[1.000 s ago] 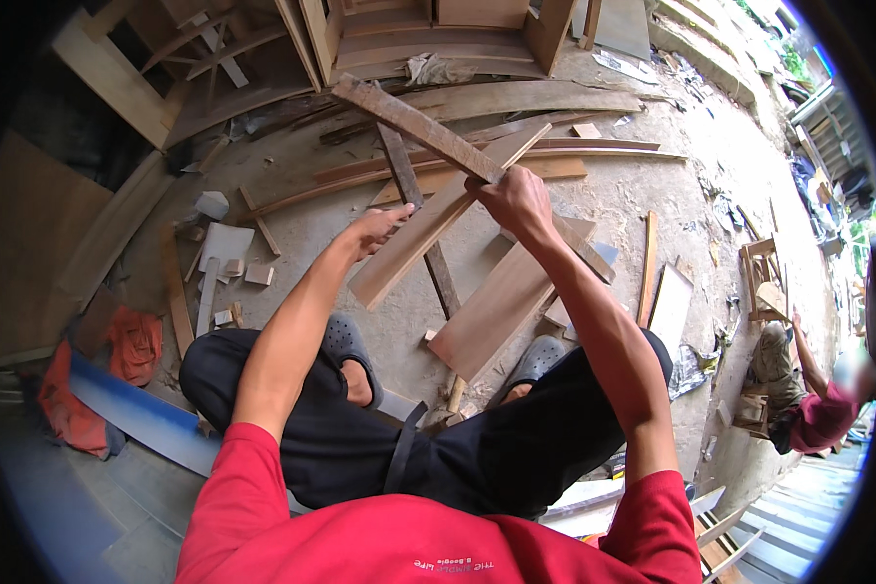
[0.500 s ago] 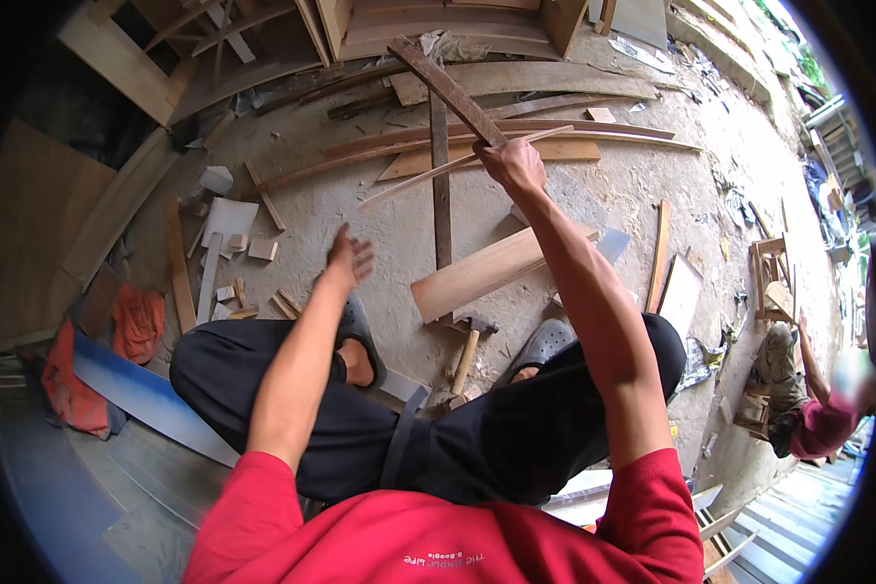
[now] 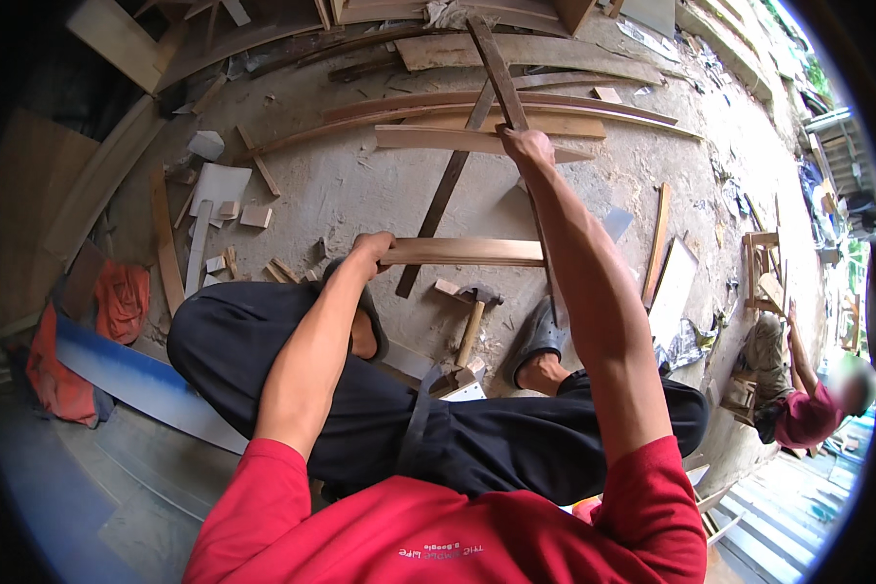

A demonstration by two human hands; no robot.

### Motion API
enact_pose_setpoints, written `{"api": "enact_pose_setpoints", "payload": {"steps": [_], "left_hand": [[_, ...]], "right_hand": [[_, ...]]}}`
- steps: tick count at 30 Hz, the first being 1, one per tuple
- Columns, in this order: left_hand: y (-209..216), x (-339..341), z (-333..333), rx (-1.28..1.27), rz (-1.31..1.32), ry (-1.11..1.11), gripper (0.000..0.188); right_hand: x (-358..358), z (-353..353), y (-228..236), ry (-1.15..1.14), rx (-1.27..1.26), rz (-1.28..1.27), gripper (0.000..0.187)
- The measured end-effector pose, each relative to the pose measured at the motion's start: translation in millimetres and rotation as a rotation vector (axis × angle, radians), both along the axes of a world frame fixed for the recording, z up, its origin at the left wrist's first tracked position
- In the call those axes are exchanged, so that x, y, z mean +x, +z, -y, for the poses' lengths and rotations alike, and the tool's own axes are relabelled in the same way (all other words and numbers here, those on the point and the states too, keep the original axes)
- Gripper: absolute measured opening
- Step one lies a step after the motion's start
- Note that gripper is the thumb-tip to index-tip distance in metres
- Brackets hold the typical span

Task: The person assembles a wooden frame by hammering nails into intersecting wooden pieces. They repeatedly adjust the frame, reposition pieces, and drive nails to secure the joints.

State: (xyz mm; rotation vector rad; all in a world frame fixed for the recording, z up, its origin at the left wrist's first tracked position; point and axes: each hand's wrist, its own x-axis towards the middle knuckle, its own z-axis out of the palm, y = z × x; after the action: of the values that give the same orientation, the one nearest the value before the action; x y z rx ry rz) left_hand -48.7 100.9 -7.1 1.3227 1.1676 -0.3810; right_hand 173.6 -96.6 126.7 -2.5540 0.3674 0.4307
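Note:
My left hand is closed on the left end of a light wooden board, which lies crosswise in front of me. Farther off, my right hand grips a dark wooden strip close to where a second crosswise board meets it. Another dark strip slants across on the left. Together these pieces look like a tapering wooden frame, tilted above the floor; my right forearm hides part of the right strip.
A claw hammer lies between my feet. Long planks and offcuts are scattered on the floor. Orange cloth and a blue-white panel are at my left. At the right, a person sits by a small wooden frame.
My left hand, open and free before, now holds the near board's end. The frame has turned so its boards run crosswise, and my right hand has shifted slightly right.

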Motion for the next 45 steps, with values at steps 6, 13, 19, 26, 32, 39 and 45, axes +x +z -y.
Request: {"api": "enact_pose_setpoints", "payload": {"steps": [6, 13, 19, 26, 32, 39, 45], "left_hand": [[-3.8, -7.7, -9.9, 0.067, -0.054, -0.078, 0.020], [-46.3, -8.1, -30.5, 0.226, -0.136, -0.257, 0.020], [-68.5, -8.1, -52.8, 0.253, -0.205, -0.299, 0.032], [-66.2, -12.5, -46.6, 0.157, -0.143, -0.147, 0.023], [-80.6, -10.3, -45.4, 0.143, -0.094, -0.125, 0.018], [-91.1, -34.2, -13.8, -0.014, 0.089, 0.409, 0.070], [-72.3, -23.5, 83.2, -0.507, 0.121, 0.175, 0.096]], "right_hand": [[-7.8, 14.8, -54.6, 0.007, 0.002, -0.080, 0.073], [-7.4, 15.6, -107.1, -0.023, -0.004, -0.205, 0.078], [-11.8, -3.8, -125.7, -0.046, 0.045, -0.261, 0.074], [-11.5, -17.8, -139.7, -0.003, 0.057, -0.303, 0.075], [-21.1, 15.1, -167.3, 0.227, 0.093, -0.212, 0.082], [-74.1, 82.8, -147.0, 0.586, 0.149, -0.170, 0.083], [-113.7, 117.2, -158.0, 0.638, 0.162, -0.187, 0.070]]}}
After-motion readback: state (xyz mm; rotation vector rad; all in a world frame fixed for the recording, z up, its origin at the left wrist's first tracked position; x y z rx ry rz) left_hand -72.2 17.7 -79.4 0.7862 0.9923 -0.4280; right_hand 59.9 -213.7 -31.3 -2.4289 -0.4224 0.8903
